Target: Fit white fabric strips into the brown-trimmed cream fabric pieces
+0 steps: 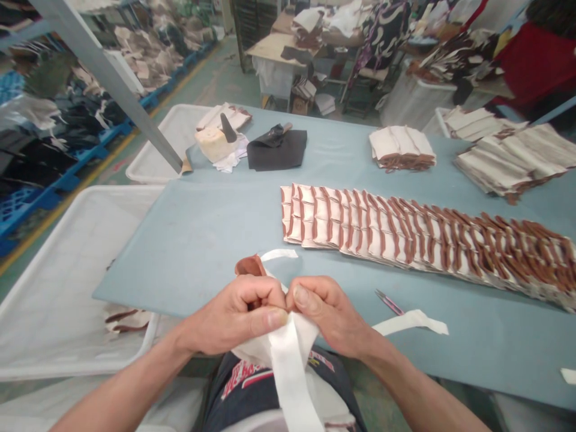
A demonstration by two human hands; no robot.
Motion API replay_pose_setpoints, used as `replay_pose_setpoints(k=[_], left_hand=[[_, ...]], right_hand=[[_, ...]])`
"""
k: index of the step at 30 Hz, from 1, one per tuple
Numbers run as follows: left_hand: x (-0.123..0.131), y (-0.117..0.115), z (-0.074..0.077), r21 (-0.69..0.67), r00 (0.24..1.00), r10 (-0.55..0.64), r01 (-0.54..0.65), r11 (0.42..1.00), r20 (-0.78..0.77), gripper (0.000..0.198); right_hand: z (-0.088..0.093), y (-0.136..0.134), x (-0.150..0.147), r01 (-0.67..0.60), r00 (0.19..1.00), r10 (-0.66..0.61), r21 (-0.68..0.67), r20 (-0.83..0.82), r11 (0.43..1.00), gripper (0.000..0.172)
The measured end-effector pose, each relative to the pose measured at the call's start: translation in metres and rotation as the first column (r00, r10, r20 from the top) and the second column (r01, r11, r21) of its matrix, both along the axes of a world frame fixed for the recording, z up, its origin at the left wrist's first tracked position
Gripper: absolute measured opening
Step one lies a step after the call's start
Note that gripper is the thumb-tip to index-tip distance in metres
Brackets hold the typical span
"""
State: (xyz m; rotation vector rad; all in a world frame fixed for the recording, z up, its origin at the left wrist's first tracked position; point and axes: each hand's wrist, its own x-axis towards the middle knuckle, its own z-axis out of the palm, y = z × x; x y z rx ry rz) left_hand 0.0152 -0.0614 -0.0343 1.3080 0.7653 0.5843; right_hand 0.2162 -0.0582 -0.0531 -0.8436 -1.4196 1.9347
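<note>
At the frame's lower centre, my left hand (pixel 245 318) and right hand (pixel 330 315) pinch white cloth (pixel 290 366), best held evenly taut.

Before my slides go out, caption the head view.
Left hand and right hand pinch white cloth near overlapping pieces on a blue table.

A blue table (pixel 202 222) bears layered pieces (pixel 407 237), snips (pixel 390 302).

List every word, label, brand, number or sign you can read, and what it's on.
Nothing can be read with confidence.
Red lettering on the dark garment at the person's lap: partly covered, too blurred to quote.
White strip hanging below the hands: no text visible.
</note>
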Motion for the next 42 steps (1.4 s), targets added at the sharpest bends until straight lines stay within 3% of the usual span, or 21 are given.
replay_pose_setpoints(k=[4, 9, 13, 16, 21, 24, 29, 36, 40, 42], left_hand=[[-0.007, -0.003, -0.013, -0.018, 0.998, 0.066, -0.066, 0.998, -0.008, 0.036], [-0.013, -0.002, -0.007, 0.028, 0.992, 0.047, -0.044, 0.999, -0.116, 0.028], [-0.011, 0.0, -0.002, 0.043, 0.98, 0.095, -0.089, 0.995, -0.176, 0.027], [-0.008, 0.002, -0.001, 0.043, 0.968, 0.136, -0.13, 0.991, -0.21, 0.025], [-0.003, 0.003, -0.001, 0.114, 0.935, 0.218, -0.193, 0.974, -0.279, 0.016], [-0.002, 0.004, -0.003, 0.11, 0.931, 0.218, -0.194, 0.975, -0.293, 0.015], [0.002, 0.007, -0.005, 0.017, 0.943, 0.195, -0.198, 0.98, -0.269, 0.016], [0.008, 0.008, -0.008, -0.097, 0.942, 0.227, -0.257, 0.961, -0.247, 0.018], [0.009, 0.008, -0.007, -0.074, 0.933, 0.25, -0.277, 0.958, -0.258, 0.02], [0.009, 0.007, -0.008, -0.081, 0.931, 0.257, -0.286, 0.955, -0.261, 0.021]], right_hand=[[-0.001, 0.003, -0.001, -0.013, 0.999, 0.009, 0.081, 0.047, 0.997, 0.046], [0.011, 0.008, 0.003, -0.099, 0.98, 0.061, 0.195, 0.191, 0.976, 0.016], [0.01, 0.011, 0.001, -0.078, 0.931, -0.078, 0.402, 0.357, 0.912, 0.008], [0.006, 0.015, 0.002, -0.069, 0.919, -0.164, 0.557, 0.358, 0.828, 0.007], [0.007, 0.023, 0.006, -0.157, 0.906, -0.232, 0.791, 0.353, 0.591, 0.009], [0.008, 0.025, 0.008, -0.193, 0.896, -0.251, 0.83, 0.367, 0.523, 0.011], [0.007, 0.024, 0.01, -0.233, 0.874, -0.287, 0.856, 0.393, 0.461, 0.023], [0.002, 0.022, 0.01, -0.306, 0.821, -0.401, 0.906, 0.407, 0.294, 0.034], [0.0, 0.023, 0.01, -0.326, 0.811, -0.413, 0.906, 0.414, 0.27, 0.031], [-0.001, 0.024, 0.009, -0.293, 0.809, -0.411, 0.895, 0.419, 0.336, 0.025]])
